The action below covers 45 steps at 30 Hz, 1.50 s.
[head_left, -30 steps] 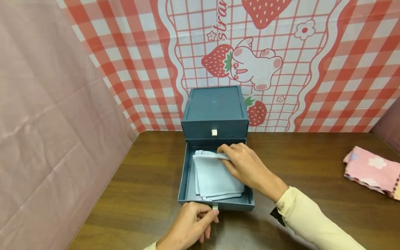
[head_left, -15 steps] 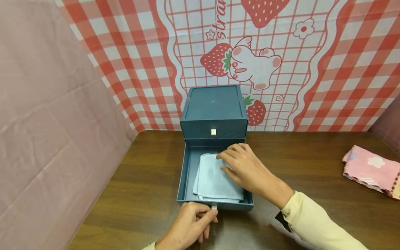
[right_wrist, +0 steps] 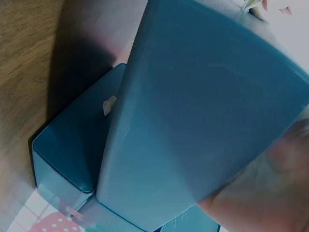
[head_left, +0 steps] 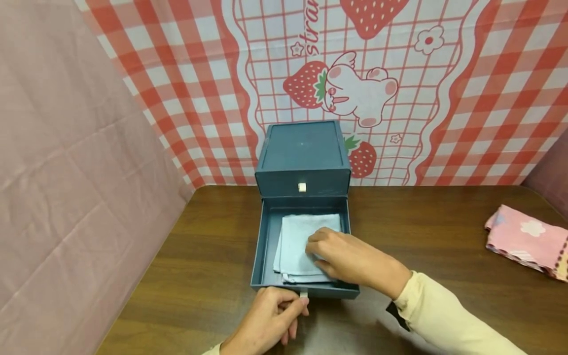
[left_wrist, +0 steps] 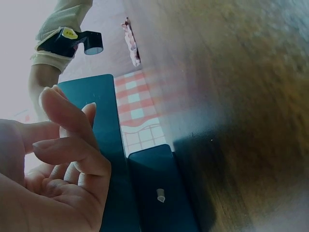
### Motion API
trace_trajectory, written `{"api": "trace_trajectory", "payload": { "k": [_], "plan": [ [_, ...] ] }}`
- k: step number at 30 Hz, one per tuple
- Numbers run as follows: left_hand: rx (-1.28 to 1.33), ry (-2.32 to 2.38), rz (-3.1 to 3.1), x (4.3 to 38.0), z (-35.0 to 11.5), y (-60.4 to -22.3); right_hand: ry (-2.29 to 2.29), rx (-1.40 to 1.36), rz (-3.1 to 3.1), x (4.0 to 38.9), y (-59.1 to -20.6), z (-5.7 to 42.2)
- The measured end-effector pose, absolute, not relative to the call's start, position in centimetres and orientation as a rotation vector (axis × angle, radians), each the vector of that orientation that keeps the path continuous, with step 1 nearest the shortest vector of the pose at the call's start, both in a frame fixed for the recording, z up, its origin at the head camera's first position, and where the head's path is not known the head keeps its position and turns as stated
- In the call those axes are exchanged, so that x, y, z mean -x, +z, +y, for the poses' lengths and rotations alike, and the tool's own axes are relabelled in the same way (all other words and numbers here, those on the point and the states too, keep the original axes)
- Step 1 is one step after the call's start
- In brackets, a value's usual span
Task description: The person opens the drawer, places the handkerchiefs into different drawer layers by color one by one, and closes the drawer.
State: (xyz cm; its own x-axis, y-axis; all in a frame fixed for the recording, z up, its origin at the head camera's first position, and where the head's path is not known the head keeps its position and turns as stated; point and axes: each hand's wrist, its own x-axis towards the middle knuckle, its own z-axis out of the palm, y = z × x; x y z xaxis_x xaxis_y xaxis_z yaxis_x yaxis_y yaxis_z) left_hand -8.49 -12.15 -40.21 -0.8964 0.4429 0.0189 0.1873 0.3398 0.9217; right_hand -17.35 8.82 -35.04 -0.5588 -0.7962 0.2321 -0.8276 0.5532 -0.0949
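Note:
A blue-grey drawer unit (head_left: 306, 145) stands against the patterned backdrop with one drawer (head_left: 257, 251) pulled out. Inside that drawer lies a stack of folded light-blue cloths (head_left: 295, 236), slightly offset from each other. My left hand (head_left: 270, 315) is at the drawer front, thumb and finger pinching its pale pull tab (head_left: 304, 293). My right hand (head_left: 339, 254) rests over the right part of the top cloth, fingers bent and relaxed, thumb toward the front. Its fingertips are partly hidden in the head view. In the right wrist view, the drawer wall (right_wrist: 203, 96) covers most of the right hand (right_wrist: 265, 193).
Above the pulled-out drawer, a closed drawer (head_left: 279, 183) has its own pale tab. Another closed drawer (left_wrist: 159, 174) shows beneath it in the left wrist view. A folded pink cloth (head_left: 523, 241) lies on the wooden table (head_left: 191, 276) at the far right.
My right hand has let go of the cloth's raised back edge, which now lies flat, and has moved forward onto its middle. The stack has shifted slightly right. My left hand stays put.

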Motion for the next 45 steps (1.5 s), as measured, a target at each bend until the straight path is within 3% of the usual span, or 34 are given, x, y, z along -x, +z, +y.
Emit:
{"api": "trace_trajectory", "payload": {
  "k": [12,45],
  "plan": [
    [-0.578,1.606,2.363,8.5,-12.0,-40.2,0.244,-1.321,-2.582,17.7,-35.2,8.8],
    [-0.686,1.750,2.368,8.7,-12.7,-38.6,0.458,-1.200,-2.233,13.4,-32.7,14.5]
  ]
}}
